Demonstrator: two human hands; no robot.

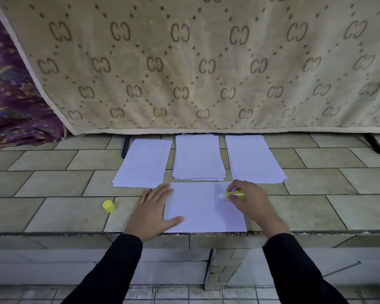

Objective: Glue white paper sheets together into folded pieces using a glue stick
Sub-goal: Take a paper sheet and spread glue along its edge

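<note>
The left hand (150, 212) lies flat, pinning the sheet (203, 212) steady, while the right hand (249, 199) grips the glue stick (234, 194), its cap (108, 206) parked beyond the left.

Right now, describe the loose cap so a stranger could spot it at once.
Below the beige patterned blanket lies a tiled ledge. A left hand presses the nearest sheet; just left of it, on bare tile, sits the cap. It is small, round and yellow, and unlike the glue stick, no hand holds it.
</note>
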